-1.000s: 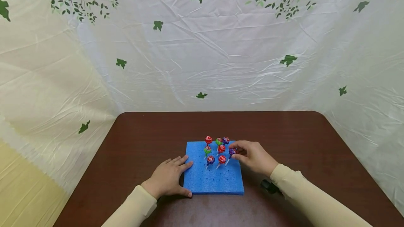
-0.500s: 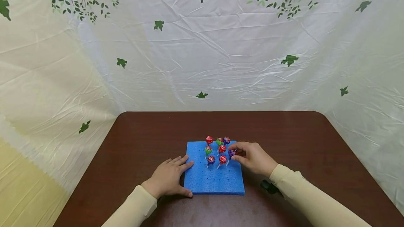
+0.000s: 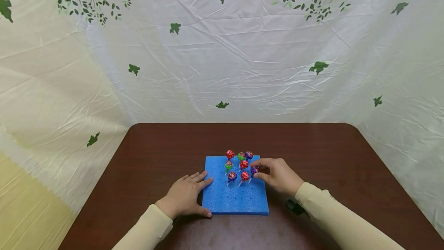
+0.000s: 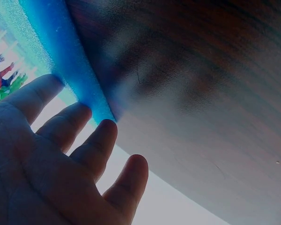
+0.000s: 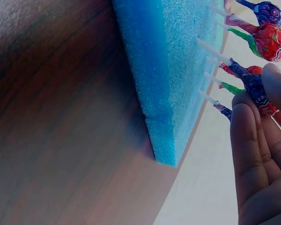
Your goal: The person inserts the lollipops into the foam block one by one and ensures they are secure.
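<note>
Several wrapped lollipops stand by their white sticks in a blue foam board [image 3: 236, 203]. My right hand [image 3: 280, 174] pinches a purple lollipop [image 5: 254, 86] by its round head, between thumb and fingers. Its stick meets the foam face near the board's right side. Beside it stand a red lollipop [image 3: 244, 176] and, farther left, a blue-and-red one [image 3: 232, 176]. Behind these are a green lollipop [image 3: 228, 165] and another red one [image 3: 244, 164]. With fingers spread and fairly straight, my left hand [image 3: 184, 196] rests along the board's left edge, its thumb at the near corner.
The board lies on a dark brown table [image 3: 166, 142]. Small holes dot the foam in front of the lollipops. A pale curtain [image 3: 222, 68] with printed leaves hangs behind the table and at both sides. A dark wrist device [image 3: 295, 206] sits under the right sleeve.
My right hand has shifted slightly toward me, and the purple lollipop's head has tipped a little nearer with it. The left hand stays at the board's edge.
</note>
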